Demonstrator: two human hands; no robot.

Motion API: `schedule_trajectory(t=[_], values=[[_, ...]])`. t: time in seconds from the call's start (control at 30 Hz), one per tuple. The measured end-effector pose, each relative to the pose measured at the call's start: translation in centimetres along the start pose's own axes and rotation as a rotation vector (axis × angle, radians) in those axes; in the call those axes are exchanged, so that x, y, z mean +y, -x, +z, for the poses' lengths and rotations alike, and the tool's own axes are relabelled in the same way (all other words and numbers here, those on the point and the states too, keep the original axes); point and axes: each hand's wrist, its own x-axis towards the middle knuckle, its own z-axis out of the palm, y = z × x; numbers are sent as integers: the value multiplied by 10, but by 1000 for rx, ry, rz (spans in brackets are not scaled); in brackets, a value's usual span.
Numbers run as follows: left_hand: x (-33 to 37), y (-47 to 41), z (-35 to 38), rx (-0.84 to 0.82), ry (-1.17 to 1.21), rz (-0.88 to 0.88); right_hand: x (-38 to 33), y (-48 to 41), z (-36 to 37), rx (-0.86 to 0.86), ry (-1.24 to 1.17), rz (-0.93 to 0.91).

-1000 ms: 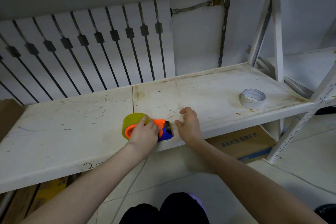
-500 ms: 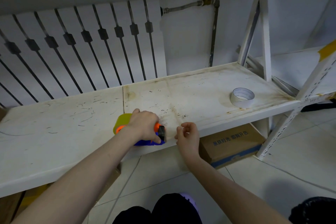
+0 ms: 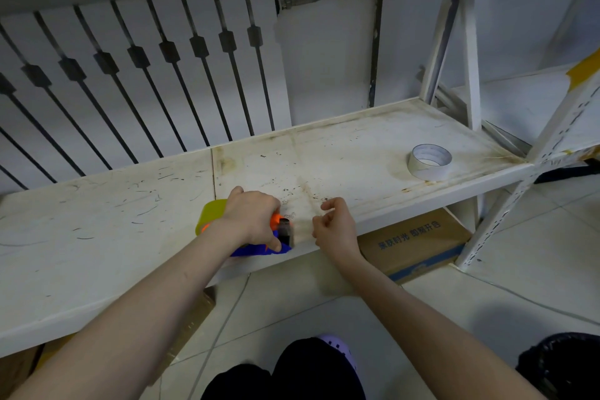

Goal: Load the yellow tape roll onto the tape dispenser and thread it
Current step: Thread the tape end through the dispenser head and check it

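Note:
The yellow tape roll (image 3: pixel 211 213) sits on the orange-and-blue tape dispenser (image 3: pixel 259 248) at the front edge of the white shelf (image 3: pixel 97 237). My left hand (image 3: pixel 251 217) grips the dispenser from above and hides most of it. My right hand (image 3: pixel 334 226) is just right of the dispenser's black front end, with thumb and fingers pinched on a thin clear strip of tape (image 3: pixel 303 232) drawn out from it. The strip is faint and hard to follow.
A white tape roll (image 3: pixel 429 162) lies on the shelf at the right. A cardboard box (image 3: pixel 418 242) stands under the shelf. White shelf uprights (image 3: pixel 467 42) rise at the right, a radiator (image 3: pixel 146 75) behind. My knees show at the bottom.
My left hand shifted from the roll onto the top of the dispenser. My right hand left the shelf surface, pinched the tape end and drew it a little to the right.

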Motion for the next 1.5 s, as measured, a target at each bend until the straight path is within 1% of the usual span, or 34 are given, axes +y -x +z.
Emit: schedule_trajectory(t=[0.07, 0.2, 0.33, 0.43, 0.5, 0.6, 0.67, 0.83, 0.93, 1.0, 1.23, 1.5], values=[[0, -1, -1, -9, -6, 7, 7, 3, 2, -33, 37, 40], [1, -1, -3, -30, -9, 16, 13, 10, 7, -20, 82, 45], [-1, 1, -4, 1, 1, 39, 6, 13, -1, -20, 5, 52], [-6, 9, -12, 77, 48, 42, -7, 17, -11, 26, -92, -31], [-12, 16, -15, 126, 106, 14, -22, 21, -16, 49, -90, -169], [-16, 25, -16, 177, 179, -34, -47, 29, -14, 0, 70, -396], [-18, 31, -14, 225, 219, -67, -61, 32, -10, -25, 143, -484], [-24, 47, -10, 370, 318, -159, -78, 23, -11, -11, 152, -481], [-21, 55, -9, 464, 452, -215, -87, 17, -14, 14, 151, -455], [-19, 57, -9, 493, 536, -241, -94, 13, -15, 16, 161, -457], [-17, 55, -9, 503, 678, -315, -118, 7, -15, -23, 246, -524], [-20, 56, -10, 494, 648, -278, -141, 9, -7, -80, 402, -722]])
